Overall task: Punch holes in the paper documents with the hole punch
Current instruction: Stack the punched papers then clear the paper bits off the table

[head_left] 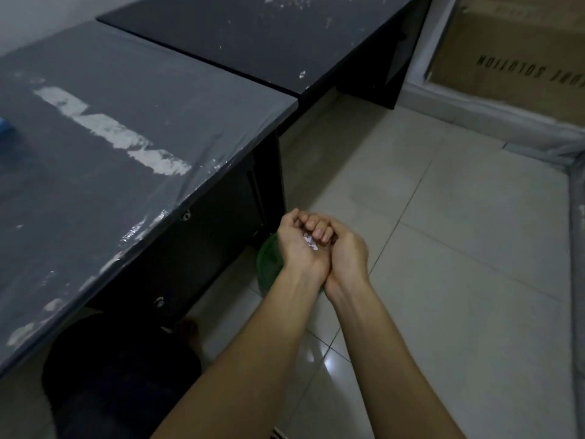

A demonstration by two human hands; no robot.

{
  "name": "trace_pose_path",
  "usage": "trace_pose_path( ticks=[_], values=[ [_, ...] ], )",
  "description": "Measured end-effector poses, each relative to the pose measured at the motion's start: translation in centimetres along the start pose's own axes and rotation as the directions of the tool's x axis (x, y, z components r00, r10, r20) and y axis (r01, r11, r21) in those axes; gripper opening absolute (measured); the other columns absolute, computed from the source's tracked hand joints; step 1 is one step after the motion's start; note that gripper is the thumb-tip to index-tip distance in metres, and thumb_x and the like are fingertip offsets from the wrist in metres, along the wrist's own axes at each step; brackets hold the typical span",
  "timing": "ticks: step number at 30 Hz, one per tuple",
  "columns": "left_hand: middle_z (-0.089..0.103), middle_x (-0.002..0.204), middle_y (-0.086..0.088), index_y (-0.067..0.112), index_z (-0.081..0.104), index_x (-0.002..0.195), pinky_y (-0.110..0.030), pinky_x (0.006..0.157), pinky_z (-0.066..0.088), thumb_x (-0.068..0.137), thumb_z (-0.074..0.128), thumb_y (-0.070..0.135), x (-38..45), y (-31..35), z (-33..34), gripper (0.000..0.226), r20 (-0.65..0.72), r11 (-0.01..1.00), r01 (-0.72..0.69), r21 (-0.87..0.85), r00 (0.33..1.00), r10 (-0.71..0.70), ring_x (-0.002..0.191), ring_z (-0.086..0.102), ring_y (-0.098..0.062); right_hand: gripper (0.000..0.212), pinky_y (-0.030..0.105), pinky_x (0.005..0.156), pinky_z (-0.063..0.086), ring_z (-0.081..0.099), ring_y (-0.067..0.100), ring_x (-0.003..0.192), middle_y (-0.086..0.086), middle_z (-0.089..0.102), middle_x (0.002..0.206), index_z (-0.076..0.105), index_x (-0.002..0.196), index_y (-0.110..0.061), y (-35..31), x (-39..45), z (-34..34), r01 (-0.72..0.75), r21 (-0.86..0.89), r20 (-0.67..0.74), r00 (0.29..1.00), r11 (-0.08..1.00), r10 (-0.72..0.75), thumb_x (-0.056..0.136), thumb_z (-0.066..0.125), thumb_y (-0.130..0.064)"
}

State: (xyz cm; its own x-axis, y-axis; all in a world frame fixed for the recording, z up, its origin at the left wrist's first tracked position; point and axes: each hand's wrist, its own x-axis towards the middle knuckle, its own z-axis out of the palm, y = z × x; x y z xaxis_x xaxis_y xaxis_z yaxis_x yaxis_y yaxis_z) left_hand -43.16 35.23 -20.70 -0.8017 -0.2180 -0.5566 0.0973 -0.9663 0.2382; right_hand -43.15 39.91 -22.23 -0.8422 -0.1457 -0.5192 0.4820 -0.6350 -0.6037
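Note:
My left hand [296,245] is cupped palm up and holds a small heap of white paper punch dots [310,242]. My right hand [346,253] presses against its side, and its curled fingers rest over the left fingers. Both hands hover above a green bin [268,259] on the floor beside the desk. No hole punch and no paper documents are in view.
A dark desk [120,160] with scuffed white patches fills the left, with a blue object [5,128] at its far left edge. A second dark desk [269,36] stands behind it. A cardboard box [519,58] sits at the top right on the tiled floor [443,217].

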Motion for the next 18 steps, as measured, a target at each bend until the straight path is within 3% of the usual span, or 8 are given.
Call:
trace_pose_path(
  ticks=[4, 9, 12, 14, 18],
  values=[
    [0.033, 0.048, 0.003, 0.017, 0.037, 0.062, -0.022, 0.037, 0.023, 0.097, 0.039, 0.02, 3.0, -0.6, -4.3, 0.036, -0.12, 0.999, 0.019, 0.029, 0.993, -0.015, 0.036, 0.03, -0.011, 0.036, 0.034, 0.071, 0.054, 0.06, 0.021, 0.061, 0.01, 0.059, 0.062, 0.06, 0.055, -0.007, 3.2, 2.3, -2.7, -0.097, -0.029, -0.065, 0.993, 0.995, 0.095, 0.089, 0.05, 0.001],
    [0.035, 0.047, 0.002, 0.016, 0.035, 0.063, -0.019, 0.035, 0.025, 0.1, 0.035, 0.021, 6.4, -1.0, -8.3, 0.037, -0.22, 0.999, 0.051, 0.017, 0.974, -0.046, 0.034, 0.032, -0.01, 0.025, 0.041, 0.084, 0.05, 0.06, 0.027, 0.078, 0.015, 0.063, 0.075, 0.065, 0.065, -0.005, 6.9, 5.0, -5.2, -0.171, -0.092, -0.157, 0.975, 0.981, 0.156, 0.086, 0.051, -0.004],
    [0.036, 0.046, 0.002, 0.015, 0.036, 0.064, -0.018, 0.035, 0.027, 0.101, 0.034, 0.021, 8.5, -0.8, -9.4, 0.037, -0.263, 0.997, 0.068, 0.029, 0.963, -0.058, 0.034, 0.033, -0.011, 0.028, 0.039, 0.08, 0.05, 0.06, 0.025, 0.073, 0.013, 0.062, 0.072, 0.061, 0.065, -0.006, 7.9, 6.6, -5.5, -0.215, -0.083, -0.21, 0.958, 0.973, 0.194, 0.09, 0.048, -0.004],
    [0.038, 0.049, 0.0, 0.014, 0.038, 0.065, -0.021, 0.039, 0.031, 0.1, 0.035, 0.019, 10.0, -0.5, -9.9, 0.036, -0.287, 0.996, 0.084, 0.036, 0.955, -0.07, 0.038, 0.036, -0.012, 0.032, 0.037, 0.08, 0.049, 0.059, 0.023, 0.069, 0.011, 0.061, 0.07, 0.057, 0.064, -0.007, 8.3, 7.8, -5.3, -0.223, -0.052, -0.211, 0.955, 0.973, 0.207, 0.094, 0.045, -0.003],
    [0.053, 0.069, -0.007, 0.008, 0.052, 0.076, -0.029, 0.059, 0.046, 0.101, 0.04, 0.018, 12.4, 0.3, -11.2, 0.029, -0.385, 0.99, 0.087, 0.108, 0.922, -0.039, 0.059, 0.051, -0.02, 0.029, 0.033, 0.079, 0.055, 0.068, 0.022, 0.076, 0.011, 0.07, 0.078, 0.065, 0.079, -0.003, 9.3, 10.1, -5.2, -0.243, -0.035, -0.205, 0.951, 0.969, 0.232, 0.097, 0.043, -0.002]
  ],
)
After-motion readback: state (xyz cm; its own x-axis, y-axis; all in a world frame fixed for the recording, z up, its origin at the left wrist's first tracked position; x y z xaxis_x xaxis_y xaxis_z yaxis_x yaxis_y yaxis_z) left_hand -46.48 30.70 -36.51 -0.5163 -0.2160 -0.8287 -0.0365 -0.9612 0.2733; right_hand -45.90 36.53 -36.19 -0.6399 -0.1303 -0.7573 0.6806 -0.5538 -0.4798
